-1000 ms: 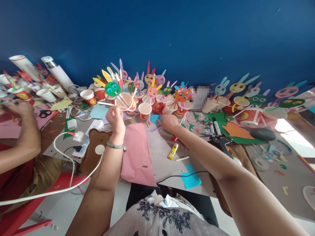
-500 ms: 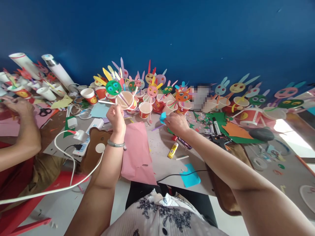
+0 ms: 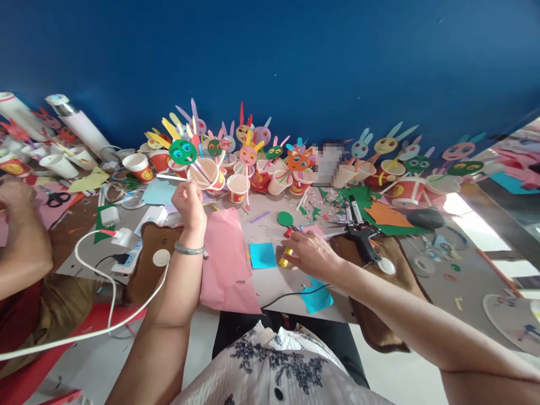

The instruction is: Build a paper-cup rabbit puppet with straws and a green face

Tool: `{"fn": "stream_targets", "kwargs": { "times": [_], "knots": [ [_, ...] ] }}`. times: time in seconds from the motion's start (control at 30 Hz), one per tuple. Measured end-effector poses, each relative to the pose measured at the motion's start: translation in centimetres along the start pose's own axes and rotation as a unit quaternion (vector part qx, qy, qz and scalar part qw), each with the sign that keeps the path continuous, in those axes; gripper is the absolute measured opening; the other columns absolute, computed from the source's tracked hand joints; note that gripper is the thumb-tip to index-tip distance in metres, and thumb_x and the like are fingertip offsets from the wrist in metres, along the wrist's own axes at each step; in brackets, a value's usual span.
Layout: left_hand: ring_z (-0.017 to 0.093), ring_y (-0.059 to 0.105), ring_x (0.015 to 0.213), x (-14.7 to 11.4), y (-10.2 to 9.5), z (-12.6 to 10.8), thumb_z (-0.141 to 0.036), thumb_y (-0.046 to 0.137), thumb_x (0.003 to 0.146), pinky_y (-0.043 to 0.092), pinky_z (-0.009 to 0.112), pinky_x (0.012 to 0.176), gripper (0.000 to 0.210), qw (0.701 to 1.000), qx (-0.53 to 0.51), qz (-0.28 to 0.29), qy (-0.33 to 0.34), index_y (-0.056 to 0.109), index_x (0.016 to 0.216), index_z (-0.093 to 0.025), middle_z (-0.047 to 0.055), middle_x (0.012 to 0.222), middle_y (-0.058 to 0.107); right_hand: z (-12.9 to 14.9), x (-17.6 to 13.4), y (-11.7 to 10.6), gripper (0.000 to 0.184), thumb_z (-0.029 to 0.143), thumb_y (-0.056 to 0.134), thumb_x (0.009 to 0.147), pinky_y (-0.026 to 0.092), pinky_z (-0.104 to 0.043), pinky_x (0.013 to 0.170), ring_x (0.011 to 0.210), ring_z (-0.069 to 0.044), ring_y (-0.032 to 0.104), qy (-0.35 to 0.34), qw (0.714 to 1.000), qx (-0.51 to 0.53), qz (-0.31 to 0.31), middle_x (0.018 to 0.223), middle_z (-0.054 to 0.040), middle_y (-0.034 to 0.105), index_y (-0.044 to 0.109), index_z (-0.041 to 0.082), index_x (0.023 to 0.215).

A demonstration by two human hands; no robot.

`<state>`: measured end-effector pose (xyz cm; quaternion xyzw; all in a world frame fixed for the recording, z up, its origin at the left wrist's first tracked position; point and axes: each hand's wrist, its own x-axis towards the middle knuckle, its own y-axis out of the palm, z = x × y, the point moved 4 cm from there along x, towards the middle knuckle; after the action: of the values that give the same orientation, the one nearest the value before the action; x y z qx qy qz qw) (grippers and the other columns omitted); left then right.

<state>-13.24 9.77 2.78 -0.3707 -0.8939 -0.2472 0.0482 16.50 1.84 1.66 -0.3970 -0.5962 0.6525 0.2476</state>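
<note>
My left hand [image 3: 189,203] is raised over the table and grips a paper cup [image 3: 205,172] with straws and a green paper face [image 3: 183,152] with yellow ears. My right hand [image 3: 311,256] rests low on the table, its fingers closed on a yellow glue stick [image 3: 285,259]. A blue paper square [image 3: 262,255] lies flat just left of the glue stick. A pink paper sheet [image 3: 225,256] lies between my two arms. A green paper disc [image 3: 285,218] sits beyond my right hand.
Many cup figures with paper faces [image 3: 295,163] line the blue wall. A co-worker's arm [image 3: 21,247] works at the left, near scissors [image 3: 57,198]. A white charger cable [image 3: 105,292] crosses my left arm. A black glue gun [image 3: 363,243], markers and green and orange paper [image 3: 390,216] lie at right.
My right hand picked up a blue paper piece near the cups, drew back, left it flat on the table, and closed on the glue stick. My left hand kept holding the cup.
</note>
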Motion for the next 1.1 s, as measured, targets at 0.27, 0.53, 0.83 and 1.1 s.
{"fn": "stream_targets", "kwargs": {
  "times": [0.27, 0.53, 0.83, 1.1],
  "knots": [
    [0.006, 0.031, 0.041, 0.0, 0.1, 0.4, -0.024, 0.059, 0.074, 0.023, 0.023, 0.046, 0.031, 1.0, 0.007, 0.005, 0.001, 0.035, 0.055, -0.021, -0.008, 0.045, 0.033, -7.3, 4.2, -0.9, 0.042, 0.048, 0.054, 0.096, 0.044, -0.035, 0.081, 0.108, -0.03, 0.067, 0.137, 0.989, -0.043, 0.018, 0.118, -0.0149, 0.072, 0.074, 0.018, 0.116],
    [0.006, 0.033, 0.041, -0.1, 0.2, 0.3, -0.023, 0.058, 0.074, 0.024, 0.022, 0.046, 0.03, 1.0, 0.012, 0.004, 0.001, 0.035, 0.056, -0.021, -0.008, 0.043, 0.034, -7.5, 8.7, -0.2, 0.037, 0.041, 0.055, 0.09, 0.046, -0.038, 0.082, 0.097, -0.032, 0.069, 0.116, 0.991, -0.028, 0.054, 0.105, -0.0178, 0.077, 0.078, 0.014, 0.1],
    [0.007, 0.033, 0.039, -0.1, 0.3, 0.2, -0.027, 0.062, 0.076, 0.022, 0.023, 0.046, 0.031, 1.0, 0.003, -0.003, 0.008, 0.038, 0.057, -0.021, -0.008, 0.043, 0.035, -10.9, 5.9, -3.8, 0.037, 0.033, 0.041, 0.1, 0.046, -0.036, 0.082, 0.097, -0.029, 0.069, 0.139, 0.989, 0.047, 0.018, 0.109, -0.0141, 0.077, 0.072, 0.021, 0.116],
    [0.007, 0.033, 0.042, -0.2, 0.3, 0.4, -0.029, 0.06, 0.077, 0.024, 0.024, 0.046, 0.034, 0.999, 0.044, -0.003, -0.003, 0.034, 0.058, -0.021, -0.008, 0.046, 0.034, -14.7, 1.2, -1.6, 0.033, 0.036, 0.047, 0.098, 0.047, -0.037, 0.08, 0.09, -0.026, 0.069, 0.131, 0.987, 0.089, -0.023, 0.098, -0.0099, 0.078, 0.077, 0.022, 0.105]
  ]
}}
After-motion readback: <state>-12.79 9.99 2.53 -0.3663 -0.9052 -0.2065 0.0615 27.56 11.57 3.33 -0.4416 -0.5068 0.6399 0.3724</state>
